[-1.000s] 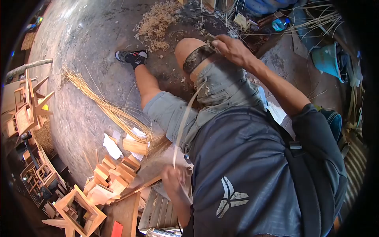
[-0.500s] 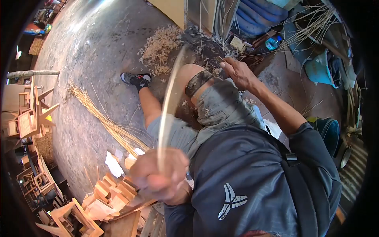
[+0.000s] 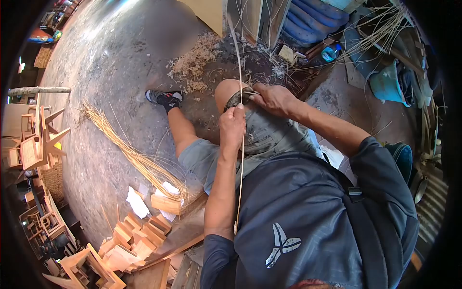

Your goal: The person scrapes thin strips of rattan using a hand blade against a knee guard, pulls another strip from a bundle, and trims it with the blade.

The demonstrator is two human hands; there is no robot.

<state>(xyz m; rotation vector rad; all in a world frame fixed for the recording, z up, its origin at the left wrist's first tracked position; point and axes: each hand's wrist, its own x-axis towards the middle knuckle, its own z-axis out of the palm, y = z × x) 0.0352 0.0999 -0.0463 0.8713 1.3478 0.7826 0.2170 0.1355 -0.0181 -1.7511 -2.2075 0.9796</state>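
Landmark: dark leg band (image 3: 234, 100), wrapped just behind the bare right knee; all places below are taken from it.
Left hand: closed around a long pale strip (image 3: 238, 56), fist just below the band, thumb uppermost.
Strip: crosses in front of the band in this view; upper length arcs beyond it over the floor, lower length runs back from it past the left forearm. Contact with the band: cannot tell.
Right hand (image 3: 275, 100): at the band's right edge, fingers bent in, apparently pinching a slim piece (image 3: 248, 93) against the band. Blade or strand: too small to tell.
Left grip (image 3: 233, 126): best firm but not crushing, I judge, so the strip stays flat without twisting.
Right-hand pressure: should be light and even; if the piece has an edge, a steady angle matters, with the left thumb clear of its line.
Band: worth centring under the work, since bare skin lies just ahead.
Strip's free end: long and springy by its curve; wants slack and room beyond the band.
Shavings (image 3: 195, 60): loose heap on the floor, ahead and left of the band.
Cane bundle (image 3: 127, 139): on the floor, well left of the band.
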